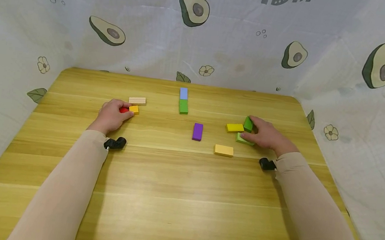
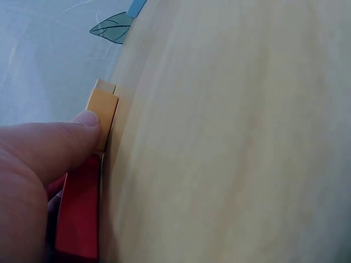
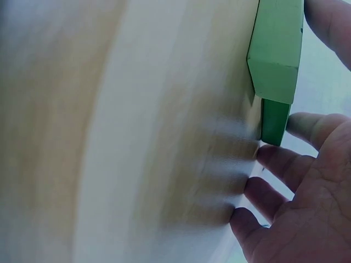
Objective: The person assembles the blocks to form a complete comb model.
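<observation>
My left hand (image 1: 110, 116) is at the left of the table, around a red block (image 1: 124, 110) and a small orange block (image 1: 134, 110). Its thumb presses the orange block's near side, with the index finger across from it; the other fingers are mostly hidden. The red block (image 2: 79, 219) lies end to end with the orange block (image 2: 103, 109). On the right, my right hand (image 1: 265, 135) has its index finger at a dark green block (image 1: 248, 124) and its thumb at a light green block (image 1: 245, 140). Its other fingers are spread over the table. A yellow block (image 1: 235, 128) lies beside these two.
A pale wooden block (image 1: 137, 100) sits behind the orange one. Light blue (image 1: 183, 93) and green (image 1: 183, 106) blocks lie end to end at the back. Purple (image 1: 197, 132) and cream-yellow (image 1: 223, 151) blocks lie between my hands. A printed cloth (image 1: 148, 4) hangs around the wooden table (image 1: 169, 200).
</observation>
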Demonstrator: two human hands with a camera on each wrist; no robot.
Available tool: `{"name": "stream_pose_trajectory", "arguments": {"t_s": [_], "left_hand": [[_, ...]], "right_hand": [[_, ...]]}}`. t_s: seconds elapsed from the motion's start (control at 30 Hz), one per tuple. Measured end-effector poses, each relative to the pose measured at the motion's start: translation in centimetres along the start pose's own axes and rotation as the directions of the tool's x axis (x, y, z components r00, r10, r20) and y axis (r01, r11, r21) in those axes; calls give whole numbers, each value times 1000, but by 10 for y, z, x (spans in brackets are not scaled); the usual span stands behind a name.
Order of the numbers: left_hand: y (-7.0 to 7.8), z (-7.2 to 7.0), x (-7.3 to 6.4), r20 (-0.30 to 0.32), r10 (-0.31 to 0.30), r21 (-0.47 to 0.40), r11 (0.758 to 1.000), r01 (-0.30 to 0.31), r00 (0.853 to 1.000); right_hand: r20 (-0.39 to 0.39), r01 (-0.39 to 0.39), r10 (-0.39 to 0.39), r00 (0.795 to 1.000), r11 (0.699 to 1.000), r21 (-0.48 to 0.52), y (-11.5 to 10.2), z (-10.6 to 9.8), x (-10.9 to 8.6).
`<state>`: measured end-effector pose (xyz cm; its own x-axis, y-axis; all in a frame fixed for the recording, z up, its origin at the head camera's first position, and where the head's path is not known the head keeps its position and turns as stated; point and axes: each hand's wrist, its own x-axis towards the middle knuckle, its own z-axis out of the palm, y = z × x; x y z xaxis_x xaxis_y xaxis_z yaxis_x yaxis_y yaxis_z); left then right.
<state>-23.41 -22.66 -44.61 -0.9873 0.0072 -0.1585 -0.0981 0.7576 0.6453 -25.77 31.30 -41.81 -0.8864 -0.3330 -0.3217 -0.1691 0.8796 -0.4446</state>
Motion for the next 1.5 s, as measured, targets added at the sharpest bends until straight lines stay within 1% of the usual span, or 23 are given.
{"name": "stream_pose_trajectory", "arguments": {"t_s": [0.3, 0.57, 0.73, 0.83, 0.97, 1.13, 1.27, 1.4, 1.5], "left_hand": [[2, -6, -3, -2, -6, 14, 1000, 6, 1000], [0, -8, -4, -4, -9, 18, 1000, 10, 1000], [-3, -11, -7, -3, -11, 12, 1000, 11, 1000], [-5, -13, -9, 3, -11, -7, 1000, 11, 1000], [-8, -14, -10, 27, -13, -38, 999, 14, 1000], [-10, -16, -14, 46, -37, -70, 997, 40, 998], [-7, -16, -15, 34, -47, -95, 994, 50, 998], [-2, -15, -13, 15, -36, -135, 990, 38, 999], [3, -19, -13, -14, -26, -146, 989, 24, 1000]], "right_hand": [[8, -1, 1, 1000, 1000, 5, -2, 1, 0], [-2, 11, -11, 1000, 1000, 4, -3, 3, 3], [-8, 28, -28, 1000, 1000, -2, -3, 6, 7], [-9, 38, -38, 999, 999, 4, -4, 8, 8], [-5, 43, -43, 999, 999, 8, -4, 9, 9], [-10, 52, -52, 999, 999, 10, -3, 11, 11], [-6, 53, -53, 999, 998, 16, -2, 9, 8], [-12, 53, -53, 999, 999, 5, 1, 3, 2], [-20, 58, -58, 998, 998, -6, 1, 0, -1]]}}
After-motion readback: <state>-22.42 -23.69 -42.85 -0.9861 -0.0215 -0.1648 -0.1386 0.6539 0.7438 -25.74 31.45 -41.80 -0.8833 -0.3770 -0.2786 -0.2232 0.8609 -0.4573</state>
